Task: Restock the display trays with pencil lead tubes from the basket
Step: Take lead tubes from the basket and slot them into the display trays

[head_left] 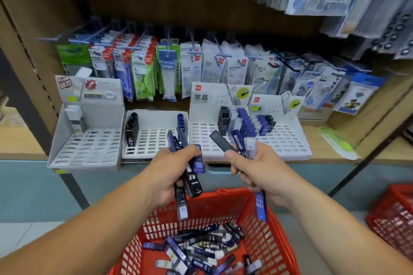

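Below my fingers, the red basket point(276, 243) holds loose lead tubes point(201, 250). Left hand point(169, 174): fingers curled round a bunch of blue and black tubes point(192, 177). Right hand point(259, 169): fingers pinching a fanned few point(221, 143). Sorting step, I judge. Next, slot each upright into the matching display trays point(288, 140), partly stocked, just beyond my fingertips.

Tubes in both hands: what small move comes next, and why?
Probably the right hand lowers its black tube into the white tray ahead, beside the standing black tubes; most slots there are empty, and the left hand grips a tube bundle.
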`<state>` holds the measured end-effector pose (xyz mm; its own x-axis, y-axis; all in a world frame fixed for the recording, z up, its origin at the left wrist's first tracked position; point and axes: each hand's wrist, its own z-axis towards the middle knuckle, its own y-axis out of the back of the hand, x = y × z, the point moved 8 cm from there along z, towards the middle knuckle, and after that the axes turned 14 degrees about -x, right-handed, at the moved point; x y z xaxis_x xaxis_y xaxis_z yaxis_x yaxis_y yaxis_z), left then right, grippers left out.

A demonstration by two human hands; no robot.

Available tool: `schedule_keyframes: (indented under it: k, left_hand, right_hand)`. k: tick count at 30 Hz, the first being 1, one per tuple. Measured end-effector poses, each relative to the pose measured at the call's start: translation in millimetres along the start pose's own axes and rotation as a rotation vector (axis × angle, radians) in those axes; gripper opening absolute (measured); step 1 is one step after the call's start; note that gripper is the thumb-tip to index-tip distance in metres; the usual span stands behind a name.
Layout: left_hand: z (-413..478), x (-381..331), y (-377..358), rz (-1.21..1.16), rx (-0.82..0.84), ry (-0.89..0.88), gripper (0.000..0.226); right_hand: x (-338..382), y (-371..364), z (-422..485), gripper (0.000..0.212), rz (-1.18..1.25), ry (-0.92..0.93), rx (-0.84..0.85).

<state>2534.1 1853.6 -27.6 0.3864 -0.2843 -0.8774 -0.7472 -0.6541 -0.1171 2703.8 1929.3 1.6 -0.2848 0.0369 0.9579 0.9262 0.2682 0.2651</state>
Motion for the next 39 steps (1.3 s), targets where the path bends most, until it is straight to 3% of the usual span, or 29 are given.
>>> schedule_keyframes:
  k: [3, 7, 12, 18, 23, 27, 30, 35, 39]
  left_hand:
    - [0, -14, 2, 0.053, 0.008, -0.062, 0.009]
    - [2, -27, -6, 0.184, 0.066, -0.15, 0.015]
    - [-6, -33, -30, 0.226, 0.134, -0.204, 0.008]
    - [5, -25, -55, 0.278, 0.18, -0.187, 0.011]
    - [13, -12, -76, 0.371, 0.236, -0.234, 0.023]
    - [26, -17, -75, 0.318, 0.167, -0.252, 0.016]
    - [39, -25, -65, 0.285, 0.092, -0.278, 0.017]
    - [42, -22, -56, 0.172, 0.048, -0.227, 0.024]
    - [31, -28, -53, 0.112, 0.056, -0.205, 0.026]
  right_hand:
    - [5, 17, -13, 0.037, -0.191, -0.028, 0.038]
    - [20, 36, -17, 0.031, -0.504, 0.005, 0.126]
    - [32, 33, 0, 0.022, -0.464, -0.012, 0.314]
    - [10, 45, 30, 0.026, -0.314, -0.015, 0.3]
    - [4, 60, 59, 0.019, -0.08, -0.058, 0.167]
    - [-2, 68, 78, 0.039, 0.071, -0.096, 0.029]
    - [-11, 77, 92, 0.047, 0.047, -0.116, -0.098]
    - [-1, 64, 89, 0.03, 0.081, -0.103, -0.066]
    - [6, 61, 83, 0.026, -0.005, -0.092, -0.179]
